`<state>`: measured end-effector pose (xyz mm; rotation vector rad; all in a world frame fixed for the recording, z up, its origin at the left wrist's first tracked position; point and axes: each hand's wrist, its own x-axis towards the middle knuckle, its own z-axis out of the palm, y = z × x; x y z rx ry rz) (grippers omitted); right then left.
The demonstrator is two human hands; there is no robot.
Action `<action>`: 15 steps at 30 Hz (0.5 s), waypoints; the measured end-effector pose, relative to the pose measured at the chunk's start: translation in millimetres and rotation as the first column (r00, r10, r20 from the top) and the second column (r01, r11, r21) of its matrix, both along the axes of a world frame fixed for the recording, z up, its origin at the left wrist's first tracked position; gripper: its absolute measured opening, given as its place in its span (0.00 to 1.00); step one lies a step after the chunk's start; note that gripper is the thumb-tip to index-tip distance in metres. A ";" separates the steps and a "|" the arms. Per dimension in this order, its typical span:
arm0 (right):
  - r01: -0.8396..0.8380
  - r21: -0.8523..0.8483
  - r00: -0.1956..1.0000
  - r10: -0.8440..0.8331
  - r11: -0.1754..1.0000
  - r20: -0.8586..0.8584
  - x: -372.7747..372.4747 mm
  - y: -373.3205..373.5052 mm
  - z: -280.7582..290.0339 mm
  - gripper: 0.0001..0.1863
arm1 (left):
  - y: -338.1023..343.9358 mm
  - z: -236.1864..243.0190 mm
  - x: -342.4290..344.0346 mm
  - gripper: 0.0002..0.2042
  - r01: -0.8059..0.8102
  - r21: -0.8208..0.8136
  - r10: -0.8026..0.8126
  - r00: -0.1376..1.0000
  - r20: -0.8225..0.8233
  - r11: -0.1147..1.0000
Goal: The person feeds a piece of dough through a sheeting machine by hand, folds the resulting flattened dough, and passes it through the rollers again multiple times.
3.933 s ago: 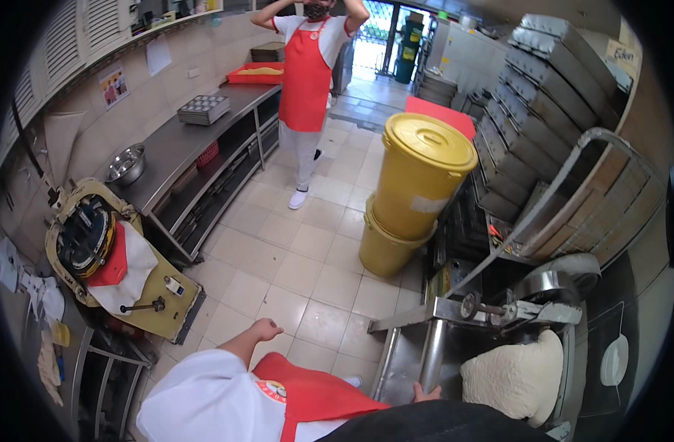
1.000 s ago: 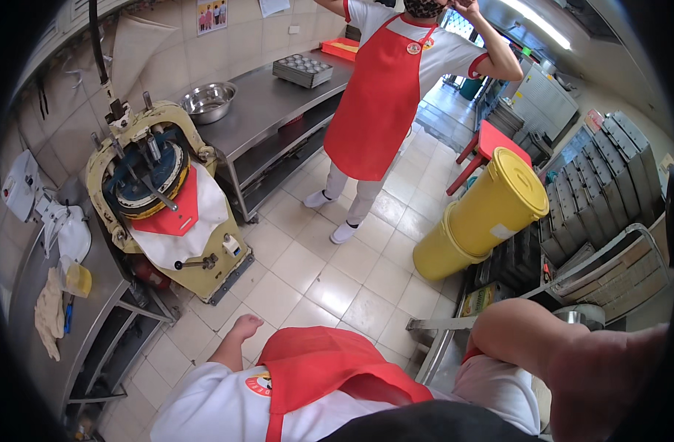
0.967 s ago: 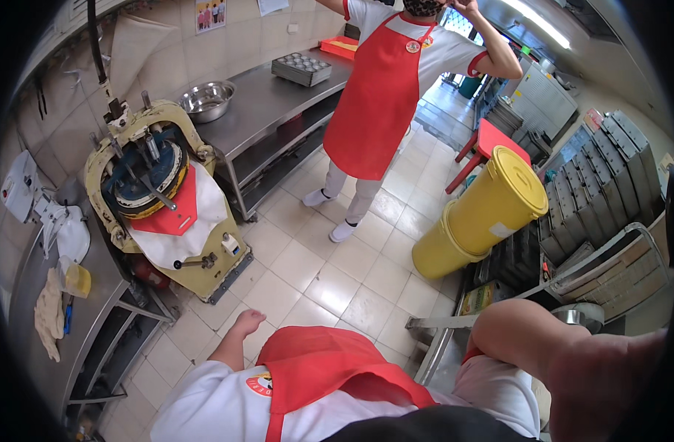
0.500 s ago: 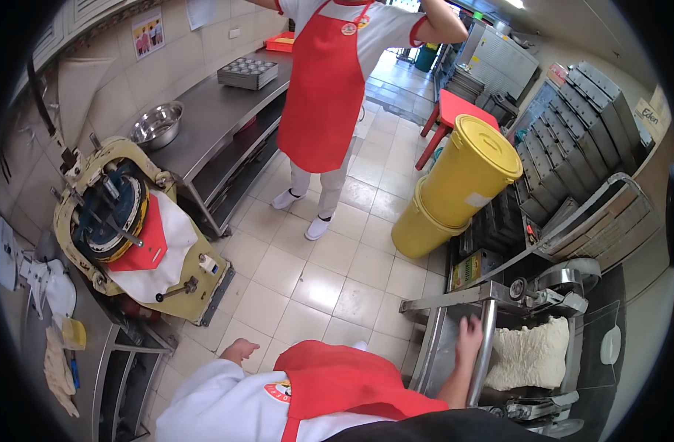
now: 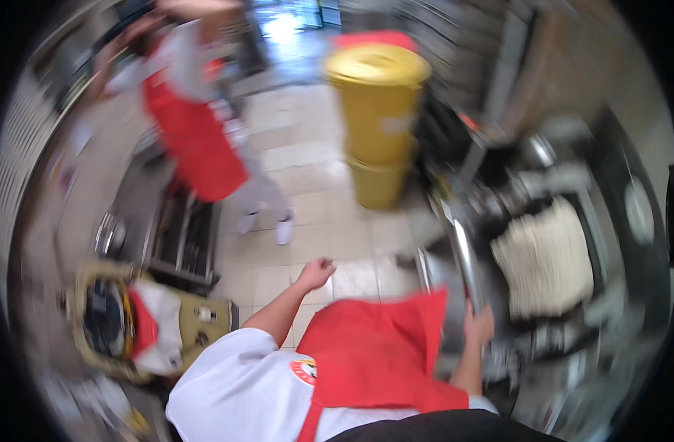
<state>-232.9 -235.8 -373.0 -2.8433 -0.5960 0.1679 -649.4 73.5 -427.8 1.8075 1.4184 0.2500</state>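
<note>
My left hand (image 5: 317,273) is held out above the tiled floor, its fingers loosely curled and nothing seen in them. At the near end of a shiny metal bar (image 5: 463,247), my right hand (image 5: 479,324) touches or lies close against it; motion blur hides how its fingers sit. The bar runs along the side of a metal dough machine (image 5: 455,214). To the right of the bar, a thick pale slab of dough (image 5: 547,258) lies on the machine. My red apron (image 5: 374,346) spreads between my arms.
Ahead stand two stacked yellow bins (image 5: 381,125) with a red table (image 5: 374,38) behind. A co-worker in a red apron (image 5: 193,140) stands at the left beside a metal counter (image 5: 141,199). A cream-coloured machine (image 5: 215,317) is at the left; dark racks (image 5: 444,121) line the right.
The view has swung to the right and blurred. My left arm has reached forward, its fingers more curled. My right hand has come onto or against the bar. The co-worker now appears further left.
</note>
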 end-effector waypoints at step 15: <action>0.213 0.137 0.841 -0.110 0.967 -0.530 59.4 5.8 14.0 0.43 | -71.4 53.4 503.3 0.43 0.580 -0.577 -0.322 0.809 0.493 0.575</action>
